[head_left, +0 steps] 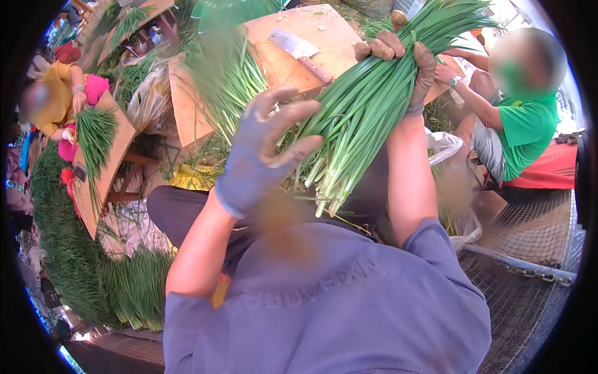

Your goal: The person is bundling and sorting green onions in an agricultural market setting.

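A large bunch of long green leafy stalks is gripped in my right hand, which wears a soiled glove and has its fingers wrapped round the bunch. The pale cut ends point down towards my lap. My left hand, in a grey-blue glove, is raised just left of the bunch with its fingers spread and nothing in it. Behind my left hand, more loose stalks lean at the board's edge. A cleaver with a wooden handle lies on the wooden board.
A person in a green shirt sits at the right. At the left a person in yellow holds greens over another board. Heaped green bundles line the lower left. Plastic bags and netting lie at the right.
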Motion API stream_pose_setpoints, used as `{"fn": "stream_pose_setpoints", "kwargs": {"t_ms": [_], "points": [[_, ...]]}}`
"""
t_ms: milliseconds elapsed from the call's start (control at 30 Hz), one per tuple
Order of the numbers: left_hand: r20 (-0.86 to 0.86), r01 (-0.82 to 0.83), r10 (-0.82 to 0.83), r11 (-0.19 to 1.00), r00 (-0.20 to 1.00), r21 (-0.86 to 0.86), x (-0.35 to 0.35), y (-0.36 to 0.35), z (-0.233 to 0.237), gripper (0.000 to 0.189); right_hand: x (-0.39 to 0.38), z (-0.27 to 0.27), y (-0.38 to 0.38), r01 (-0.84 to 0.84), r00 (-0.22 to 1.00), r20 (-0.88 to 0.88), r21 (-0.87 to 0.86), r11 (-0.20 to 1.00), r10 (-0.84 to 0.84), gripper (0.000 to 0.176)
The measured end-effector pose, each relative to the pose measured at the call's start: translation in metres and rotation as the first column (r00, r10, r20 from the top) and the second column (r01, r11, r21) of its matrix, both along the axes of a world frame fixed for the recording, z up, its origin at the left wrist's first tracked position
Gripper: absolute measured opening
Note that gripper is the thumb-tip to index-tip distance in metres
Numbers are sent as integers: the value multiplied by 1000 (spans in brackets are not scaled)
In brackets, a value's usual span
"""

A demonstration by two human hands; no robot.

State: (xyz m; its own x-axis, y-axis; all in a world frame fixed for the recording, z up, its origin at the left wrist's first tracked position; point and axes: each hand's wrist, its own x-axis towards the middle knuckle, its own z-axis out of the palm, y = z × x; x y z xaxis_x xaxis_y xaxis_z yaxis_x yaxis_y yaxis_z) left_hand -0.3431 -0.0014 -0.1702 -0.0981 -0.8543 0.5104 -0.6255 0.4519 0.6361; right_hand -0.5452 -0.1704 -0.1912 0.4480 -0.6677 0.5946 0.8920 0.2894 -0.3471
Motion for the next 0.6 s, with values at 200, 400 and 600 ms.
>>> {"fn": "stream_pose_setpoints", "kwargs": {"t_ms": [200, 400, 600], "points": [[165, 82, -57, 986, 985, -147, -3, -22, -28, 13, 7, 12, 9, 75, 991, -108, -41, 996, -79, 49], [-514, 265, -136, 946, 847, 186, 32, 13, -37, 10, -20, 0, -9, -35, 996, 80, 57, 998, 30, 46], [278, 96, -349, 758, 895, 645, 72, 72, -51, 18, -36, 3, -19, 45, 998, 46, 40, 998, -47, 45]]}}
